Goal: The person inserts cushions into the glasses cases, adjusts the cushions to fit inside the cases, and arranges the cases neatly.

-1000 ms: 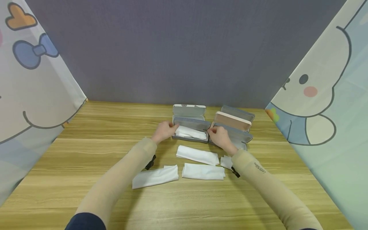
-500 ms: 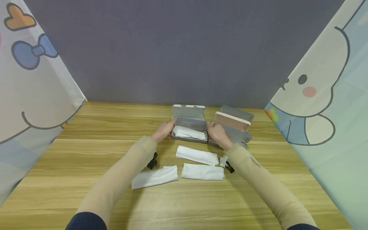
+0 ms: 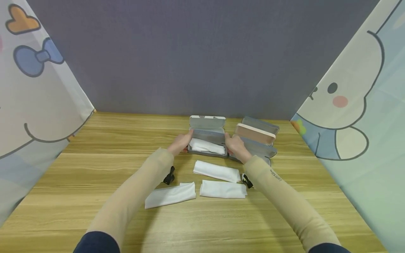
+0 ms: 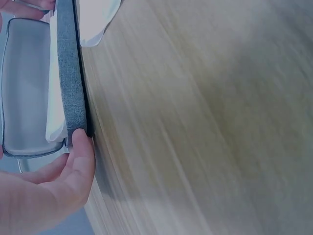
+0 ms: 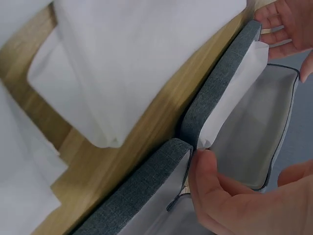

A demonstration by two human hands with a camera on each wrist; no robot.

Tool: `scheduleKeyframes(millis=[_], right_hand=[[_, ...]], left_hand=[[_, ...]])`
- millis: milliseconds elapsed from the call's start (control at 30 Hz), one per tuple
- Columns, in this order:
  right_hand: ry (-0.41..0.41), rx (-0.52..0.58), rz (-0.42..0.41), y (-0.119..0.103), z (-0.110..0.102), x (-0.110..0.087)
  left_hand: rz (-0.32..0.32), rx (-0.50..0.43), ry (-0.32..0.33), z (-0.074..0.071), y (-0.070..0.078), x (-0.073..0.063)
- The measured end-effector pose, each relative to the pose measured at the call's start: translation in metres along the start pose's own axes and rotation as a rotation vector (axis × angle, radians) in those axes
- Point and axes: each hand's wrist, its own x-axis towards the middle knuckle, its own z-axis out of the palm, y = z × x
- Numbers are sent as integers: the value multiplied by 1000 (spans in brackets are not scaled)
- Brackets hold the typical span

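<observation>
A grey fabric glasses case [image 3: 207,154] lies open on the table, with a folded white cloth [image 3: 207,146] inside it. My left hand [image 3: 180,143] holds the left end of this case, fingers at the base's corner and thumb by the lid. At the opposite end, my right hand [image 3: 235,146] grips the case, its fingertips [image 5: 205,159] between it and the neighbouring grey case [image 5: 132,196]. The cloth shows as a white strip along the inner front wall in both wrist views. Part of the neighbouring case is hidden behind my right hand.
Behind stands another open case [image 3: 207,121] with a pale patterned rim. To the right are a pink-lined case [image 3: 255,133] and a further grey one [image 3: 261,123], lids up. Folded white cloths [image 3: 216,171], [image 3: 223,189], [image 3: 171,195] lie in front on the wooden table [image 3: 196,228].
Both hands have settled at the ends of the case, thumbs now up by its lid. The case has slid slightly left, away from the neighbouring one.
</observation>
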Motion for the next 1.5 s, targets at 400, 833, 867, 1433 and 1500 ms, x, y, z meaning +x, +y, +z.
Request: scheduleKeyframes(millis=[400,833,867,1433,1500], right_hand=[[2,-13,49,-4,1,2],[-46,-86,28,-6,5,4],[-48,-94,24,-7,6,3],[-128,104,-8,-8,8,-4],[-140,120,-16,-7,8,-5]], left_hand=[[34,6,-2,-4,-1,-4],[33,7,-11,-6,-2,-5],[34,6,-12,-6,-3,-5],[73,-20,-27,-9,-5,-9],[78,-12,-30,-9,-6,-10]])
